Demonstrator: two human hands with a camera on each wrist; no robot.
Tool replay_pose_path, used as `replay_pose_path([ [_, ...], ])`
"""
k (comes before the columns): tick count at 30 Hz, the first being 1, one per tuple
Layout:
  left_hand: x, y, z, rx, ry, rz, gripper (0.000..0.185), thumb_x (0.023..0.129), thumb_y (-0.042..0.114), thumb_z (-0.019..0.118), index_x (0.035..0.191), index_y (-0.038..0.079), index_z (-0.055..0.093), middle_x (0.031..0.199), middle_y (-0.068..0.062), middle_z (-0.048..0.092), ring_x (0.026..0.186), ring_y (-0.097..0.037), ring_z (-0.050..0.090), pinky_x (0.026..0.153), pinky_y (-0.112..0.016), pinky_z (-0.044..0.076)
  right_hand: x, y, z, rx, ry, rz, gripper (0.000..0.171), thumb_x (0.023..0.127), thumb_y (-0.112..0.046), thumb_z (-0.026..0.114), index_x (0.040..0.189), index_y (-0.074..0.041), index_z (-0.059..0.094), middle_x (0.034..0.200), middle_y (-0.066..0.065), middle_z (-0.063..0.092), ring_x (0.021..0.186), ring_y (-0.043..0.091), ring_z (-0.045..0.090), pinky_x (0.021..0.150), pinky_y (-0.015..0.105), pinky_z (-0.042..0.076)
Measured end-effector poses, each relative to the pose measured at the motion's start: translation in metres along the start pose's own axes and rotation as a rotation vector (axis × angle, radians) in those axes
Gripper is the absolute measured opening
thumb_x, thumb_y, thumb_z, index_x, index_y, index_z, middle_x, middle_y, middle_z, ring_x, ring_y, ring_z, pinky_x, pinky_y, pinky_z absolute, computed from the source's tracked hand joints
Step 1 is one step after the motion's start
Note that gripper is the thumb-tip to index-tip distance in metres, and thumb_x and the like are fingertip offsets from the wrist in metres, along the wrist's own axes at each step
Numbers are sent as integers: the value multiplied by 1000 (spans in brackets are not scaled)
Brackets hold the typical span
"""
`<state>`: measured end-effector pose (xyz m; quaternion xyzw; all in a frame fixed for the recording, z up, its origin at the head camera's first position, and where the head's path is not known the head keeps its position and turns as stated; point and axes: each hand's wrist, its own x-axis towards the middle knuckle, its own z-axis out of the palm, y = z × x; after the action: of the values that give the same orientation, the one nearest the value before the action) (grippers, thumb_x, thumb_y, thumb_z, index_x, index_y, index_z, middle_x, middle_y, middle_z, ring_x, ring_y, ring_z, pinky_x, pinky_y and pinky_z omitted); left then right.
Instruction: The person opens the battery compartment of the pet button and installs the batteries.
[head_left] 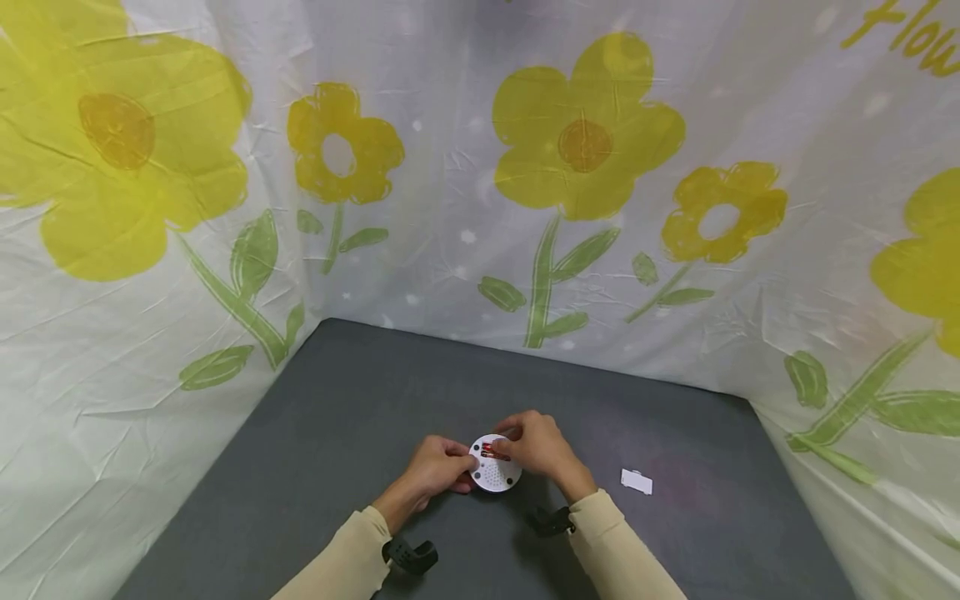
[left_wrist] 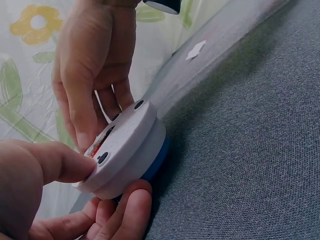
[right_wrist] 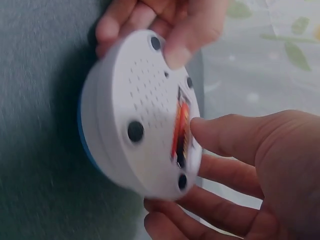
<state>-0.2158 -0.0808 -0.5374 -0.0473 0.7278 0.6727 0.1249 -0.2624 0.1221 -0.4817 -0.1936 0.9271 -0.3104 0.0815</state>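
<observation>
White fabric walls [head_left: 442,167] are printed with yellow flowers and green leaves, and at the upper right yellow brush lettering [head_left: 911,33] can be read as "Flow" before it is cut off by the frame edge. Below, the desk [head_left: 397,375] is covered with dark grey cloth, whose woven grain is shown in the left wrist view. Above its near middle, a white round device [head_left: 495,477] is held tilted by both hands, its flat perforated face turned up. That face is fitted with dark round feet [right_wrist: 135,131], and a blue layer [left_wrist: 159,157] is seen along the opposite side. In the uncovered battery compartment [right_wrist: 181,162], shiny red batteries [head_left: 495,452] are seated; any print on them is too blurred to be read. By the left hand [head_left: 438,464] the rim is pinched, thumb on the face and fingers underneath. By the right hand [head_left: 542,446] the other edge is gripped, its thumb laid at the compartment, which is partly hidden by it in the head view. Well to the right, a thin white tabbed plate [head_left: 637,482] is laid flat. Beige sleeves [head_left: 345,558] and black bands [head_left: 408,556] are worn at the wrists.
</observation>
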Motion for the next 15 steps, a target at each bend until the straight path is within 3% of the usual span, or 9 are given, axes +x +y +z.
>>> replay_pose_path([
  [7,1,0,1,7,8,-12,25,94,5,75,114,-10,74,94,-14,79,74,-15,77,67,-30,69,-8,10,-23,-43,56,29,22,98,-19,81,116,-6,83,104,6,83,97,26,79,81,47,66],
  [15,1,-1,1,5,9,-18,27,94,5,76,116,-11,73,94,-14,78,73,-15,76,66,-30,68,-22,29,-54,-99,94,61,26,96,-15,82,119,-3,82,108,8,83,100,29,78,84,50,66],
])
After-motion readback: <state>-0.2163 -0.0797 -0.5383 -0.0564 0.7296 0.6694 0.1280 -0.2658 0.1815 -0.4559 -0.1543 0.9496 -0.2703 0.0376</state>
